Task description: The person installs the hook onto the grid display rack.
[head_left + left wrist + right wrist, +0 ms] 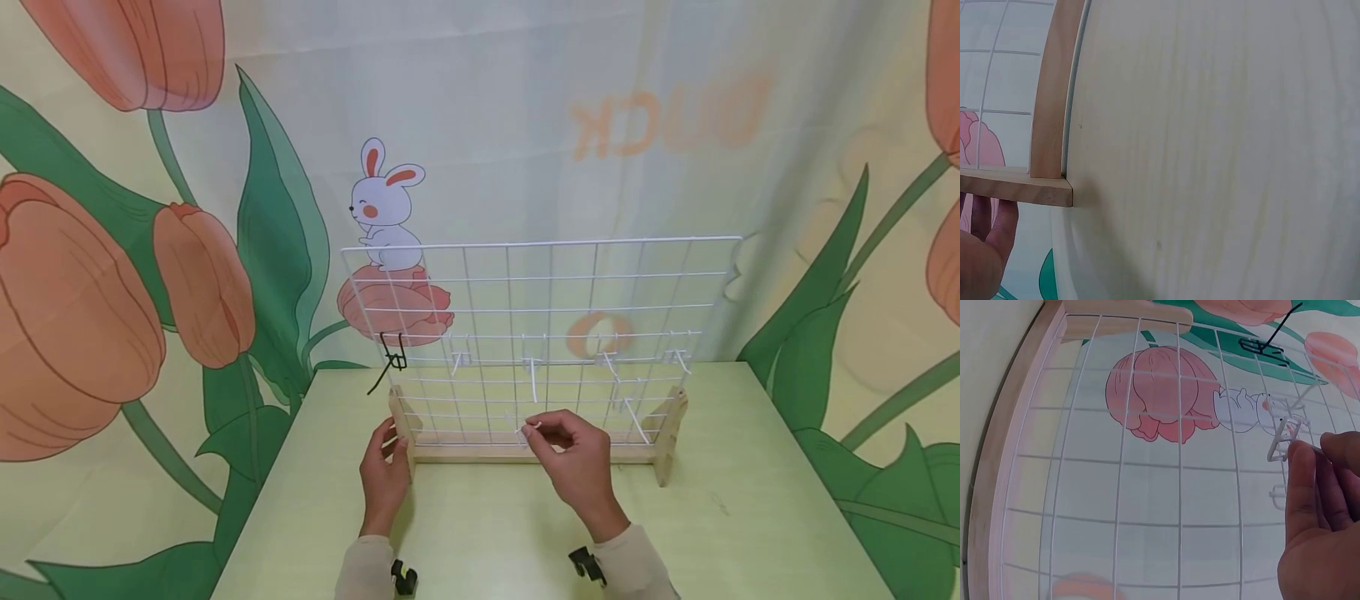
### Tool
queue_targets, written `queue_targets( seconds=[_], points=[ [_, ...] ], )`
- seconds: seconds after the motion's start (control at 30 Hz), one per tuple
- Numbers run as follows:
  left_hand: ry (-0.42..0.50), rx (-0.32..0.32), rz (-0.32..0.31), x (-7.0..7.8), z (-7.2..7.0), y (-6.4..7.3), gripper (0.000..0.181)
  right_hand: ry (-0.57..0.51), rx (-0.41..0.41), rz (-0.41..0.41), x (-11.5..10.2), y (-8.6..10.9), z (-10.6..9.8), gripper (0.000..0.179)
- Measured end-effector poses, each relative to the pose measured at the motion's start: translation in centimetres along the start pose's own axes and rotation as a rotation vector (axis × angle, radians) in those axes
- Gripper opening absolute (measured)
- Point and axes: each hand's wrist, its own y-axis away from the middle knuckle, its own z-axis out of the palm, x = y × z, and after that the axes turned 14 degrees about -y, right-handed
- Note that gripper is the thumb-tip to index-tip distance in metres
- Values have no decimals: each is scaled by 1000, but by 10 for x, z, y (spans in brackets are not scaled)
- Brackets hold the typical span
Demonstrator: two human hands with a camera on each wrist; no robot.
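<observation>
A white wire grid rack point(551, 243) stands upright in a wooden base point(525, 454). My right hand point(576, 458) pinches a small white hook point(1284, 439) between thumb and fingertips, in front of the lower middle of the grid. The hook's wire frame shows clearly in the right wrist view; whether it touches the grid I cannot tell. At the rack's left end, my left hand point(385, 479) grips the wooden side foot point(1016, 187), its fingers partly hidden behind the wood in the left wrist view.
A black hook point(395, 360) hangs at the grid's left. Several white hooks hang across the middle and right, one long hook point(533, 379) near the centre and another point(636, 419) lower right. Pale green table point(750, 533) lies below; a printed curtain point(487, 125) hangs behind.
</observation>
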Motion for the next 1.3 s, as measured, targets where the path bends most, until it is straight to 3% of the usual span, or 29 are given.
queue_targets(
  seconds=[0.2, 0.5, 1.1, 1.3],
  points=[
    [-1, -5, -8, 1, -1, 1, 44, 60, 53, -34, 3, -4, -9, 18],
    [-1, 9, 0, 1, -1, 0, 44, 220, 40, -228, 13, -19, -23, 15],
    [-13, 10, -14, 0, 1, 0, 44, 310, 152, -311, 25, -34, -31, 11],
    [-12, 18, -4, -3, 2, -1, 45, 337, 154, -292, 34, -34, -35, 10]
  ],
)
